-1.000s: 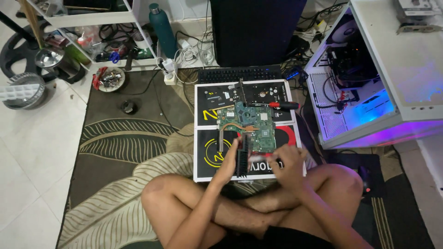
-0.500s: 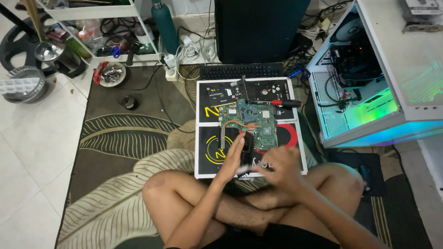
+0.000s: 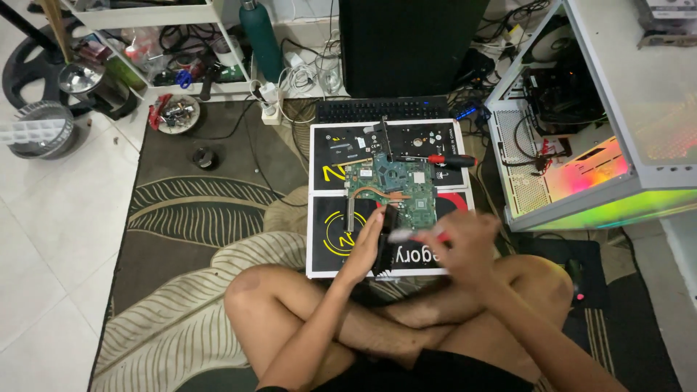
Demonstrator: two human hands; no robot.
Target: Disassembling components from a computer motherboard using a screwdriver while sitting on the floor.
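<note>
I sit cross-legged on a rug in front of two black work mats [image 3: 330, 239] with white borders. A green circuit board [image 3: 401, 185] with a copper heat pipe lies across them. My left hand [image 3: 365, 248] holds a flat black part [image 3: 385, 243] upright on its edge on the near mat. My right hand [image 3: 470, 247] grips a small pale tool [image 3: 408, 234] whose tip reaches the black part. What the tool is I cannot make out; it is blurred. A red-handled screwdriver [image 3: 448, 160] lies on the far mat, right of the board.
A black keyboard [image 3: 381, 109] and a dark tower stand beyond the mats. An open white computer case [image 3: 581, 145] glows at the right. A green bottle [image 3: 260, 33], a power strip [image 3: 270, 101], a bowl of small parts [image 3: 174, 112] and a shelf of cables are at back left.
My right hand has shifted a little over the near mat, keeping the pale tool at the black part. My left hand stays put. The case lights turned from purple to blue to green.
</note>
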